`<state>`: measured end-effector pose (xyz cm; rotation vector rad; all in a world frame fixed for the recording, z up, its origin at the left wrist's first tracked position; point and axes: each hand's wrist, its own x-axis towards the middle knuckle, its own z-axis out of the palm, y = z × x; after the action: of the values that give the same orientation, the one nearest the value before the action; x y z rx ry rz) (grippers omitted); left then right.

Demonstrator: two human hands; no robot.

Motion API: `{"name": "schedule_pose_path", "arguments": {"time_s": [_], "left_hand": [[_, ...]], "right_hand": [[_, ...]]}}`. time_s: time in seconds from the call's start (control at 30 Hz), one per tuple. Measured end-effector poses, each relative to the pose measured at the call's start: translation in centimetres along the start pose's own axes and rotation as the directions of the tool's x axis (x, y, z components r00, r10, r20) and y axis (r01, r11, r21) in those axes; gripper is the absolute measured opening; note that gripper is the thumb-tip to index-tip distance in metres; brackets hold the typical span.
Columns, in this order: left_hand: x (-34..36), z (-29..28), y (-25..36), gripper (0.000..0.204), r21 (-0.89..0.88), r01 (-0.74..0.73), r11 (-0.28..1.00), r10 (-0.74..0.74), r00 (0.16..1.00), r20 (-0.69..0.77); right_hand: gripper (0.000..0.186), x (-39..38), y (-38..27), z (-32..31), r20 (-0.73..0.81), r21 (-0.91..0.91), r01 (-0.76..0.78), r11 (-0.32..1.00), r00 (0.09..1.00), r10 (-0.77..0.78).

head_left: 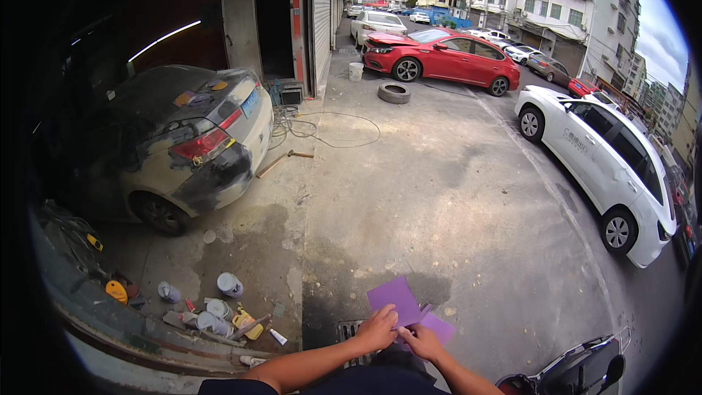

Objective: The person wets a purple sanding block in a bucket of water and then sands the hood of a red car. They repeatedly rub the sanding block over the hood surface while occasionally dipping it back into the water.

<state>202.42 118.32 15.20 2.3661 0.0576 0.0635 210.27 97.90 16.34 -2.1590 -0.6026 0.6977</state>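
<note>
Both my hands meet low in the middle of the view over purple sheets (398,301) that look like sandpaper. My left hand (376,329) pinches the lower edge of the upper sheet. My right hand (420,341) grips the sheets just beside it, with another purple sheet (440,328) sticking out to the right. The sheets are held above a concrete forecourt and a small drain grate (348,331).
A sanded, patchy car (186,146) stands at the left. Cans, tubes and a yellow scraper (219,307) lie on the ground left of me. A hammer (284,162), hose, tyre (394,92), red car (442,55), white car (603,157) and a scooter (578,369) surround the open concrete.
</note>
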Motion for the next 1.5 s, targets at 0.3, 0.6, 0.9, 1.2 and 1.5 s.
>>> {"name": "schedule_pose_path", "arguments": {"time_s": [0.3,0.6,0.9,1.2,1.5], "left_hand": [[31.0,-8.6,-14.3,0.076,-0.105,0.023,0.994,-0.024,1.0,-0.007],[55.2,-25.8,-35.2,0.095,-0.844,0.305,0.441,-0.717,0.685,-0.127],[90.8,-34.3,-57.2,0.073,-0.841,0.54,-0.01,-0.239,0.816,0.527],[131.8,-47.0,-65.3,0.026,-0.735,0.473,0.487,-0.342,0.877,0.337],[161.6,-61.2,-85.4,0.04,-0.497,0.653,0.572,-0.547,0.755,0.362]], "right_hand": [[0.049,39.0,-2.7,-6.1,-0.215,0.333,0.12,0.935,0.975,-0.049],[0.046,75.2,-15.2,-17.3,0.452,0.344,0.328,0.88,0.763,-0.461],[0.055,108.4,-20.0,-30.2,0.23,0.464,0.14,0.875,0.934,-0.272],[0.049,137.0,-16.1,-38.9,-0.196,0.442,0.092,0.892,0.981,-0.004],[0.058,175.8,-21.3,-44.3,-0.081,0.229,0.048,0.972,0.996,-0.03]]}}
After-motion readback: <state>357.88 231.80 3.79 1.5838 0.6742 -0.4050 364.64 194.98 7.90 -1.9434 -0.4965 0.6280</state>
